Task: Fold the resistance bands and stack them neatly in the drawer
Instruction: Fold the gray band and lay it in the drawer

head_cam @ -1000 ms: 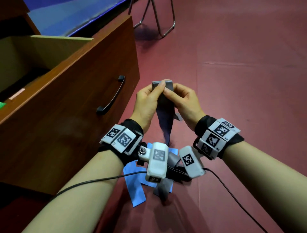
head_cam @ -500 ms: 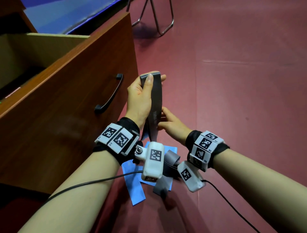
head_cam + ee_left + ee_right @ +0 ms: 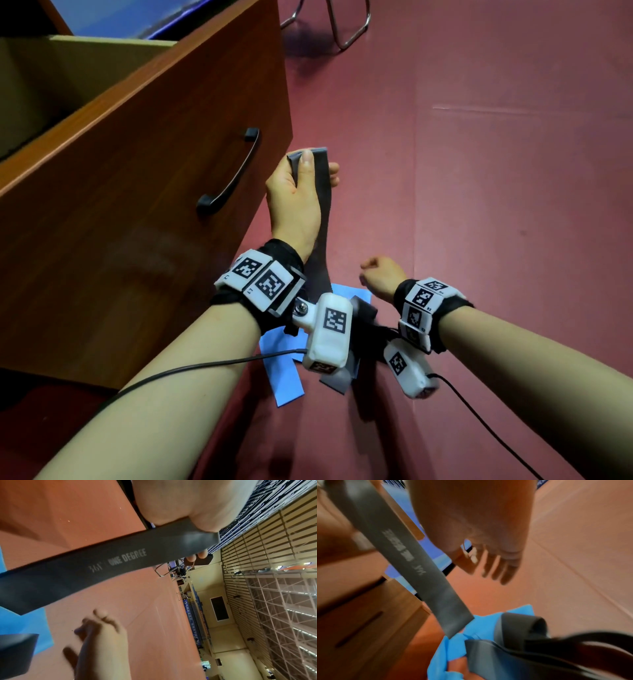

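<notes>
Where it hangs flat, grey band [image 3: 322, 219] reads "ONE DEGREE".

I count two grey bands: one [image 3: 320, 192] in my left hand [image 3: 294, 198], another [image 3: 337, 378] on the floor. One blue band [image 3: 284, 373], one drawer [image 3: 137, 144].

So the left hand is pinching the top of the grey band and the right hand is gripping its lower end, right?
Not quite. The left hand does pinch the grey band, but the right hand is off it, holding nothing, as the head view shows.
</notes>
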